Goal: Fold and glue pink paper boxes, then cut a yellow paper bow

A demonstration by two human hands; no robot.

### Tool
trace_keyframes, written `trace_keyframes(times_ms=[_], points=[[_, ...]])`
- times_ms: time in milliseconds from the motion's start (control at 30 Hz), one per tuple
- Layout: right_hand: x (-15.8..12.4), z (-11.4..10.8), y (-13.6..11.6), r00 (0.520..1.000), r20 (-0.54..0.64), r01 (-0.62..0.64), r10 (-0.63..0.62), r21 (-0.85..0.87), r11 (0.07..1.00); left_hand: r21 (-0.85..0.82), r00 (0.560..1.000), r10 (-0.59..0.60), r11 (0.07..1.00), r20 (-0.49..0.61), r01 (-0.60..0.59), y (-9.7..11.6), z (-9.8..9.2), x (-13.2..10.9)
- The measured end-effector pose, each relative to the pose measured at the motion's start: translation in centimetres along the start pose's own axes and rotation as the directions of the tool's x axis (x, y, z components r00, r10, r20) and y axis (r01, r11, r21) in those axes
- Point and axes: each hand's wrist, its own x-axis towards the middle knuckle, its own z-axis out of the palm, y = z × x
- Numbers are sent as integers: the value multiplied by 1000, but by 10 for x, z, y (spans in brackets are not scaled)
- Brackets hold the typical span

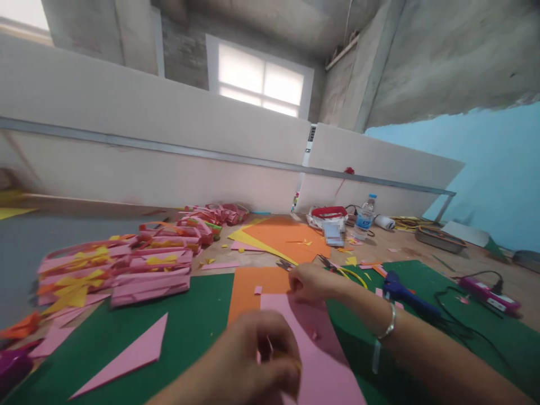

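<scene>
A long pink sheet point(324, 360) lies on the green mat point(198, 315), partly over an orange sheet point(247, 287). My left hand point(261, 354) is over the lower left of the pink sheet, its fingers curled together; a bit of pink shows between them, too small to name. Near the far edge of the pink sheet, my right hand point(307, 283) has its fingers bent inward, next to the tips of some scissors point(287, 263). What lies under those fingers is hidden. A small pink square point(257, 289) rests on the orange sheet.
Folded pink paper bags point(152, 275) with yellow bows pile up at the left. A pink triangle point(130, 360) lies on the mat. Right are a blue glue gun point(409, 295), pliers point(331, 263) and a magenta power strip point(489, 295). A water bottle point(364, 216) stands behind.
</scene>
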Motion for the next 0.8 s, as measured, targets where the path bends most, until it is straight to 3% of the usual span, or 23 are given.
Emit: trace_keyframes(times_ms=[100,200,333,433,500,567,633,700,800], points=[[34,-9,-5,996,12,90,-90,10,996,40,977,64,996,201,-74,-23,15,12],[60,-14,-5,976,70,203,-207,61,977,123,978,-31,992,205,6,-52,25,36],[66,-12,3,945,148,268,-291,156,951,262,948,-224,951,224,163,-74,35,64],[63,-9,9,919,170,312,-357,241,919,359,905,-369,890,209,280,-78,42,75],[64,-7,10,914,120,351,-387,239,905,438,850,-483,824,210,360,-76,45,78],[67,-5,8,932,62,337,-356,206,919,512,784,-583,750,212,419,-72,45,78],[71,-4,6,954,35,287,-298,184,940,548,756,-627,706,189,448,-68,41,74],[75,-4,6,961,45,262,-274,184,947,544,783,-607,705,133,454,-63,34,67],[84,-4,9,953,79,273,-293,200,941,527,861,-508,731,-2,432,-55,21,51]])
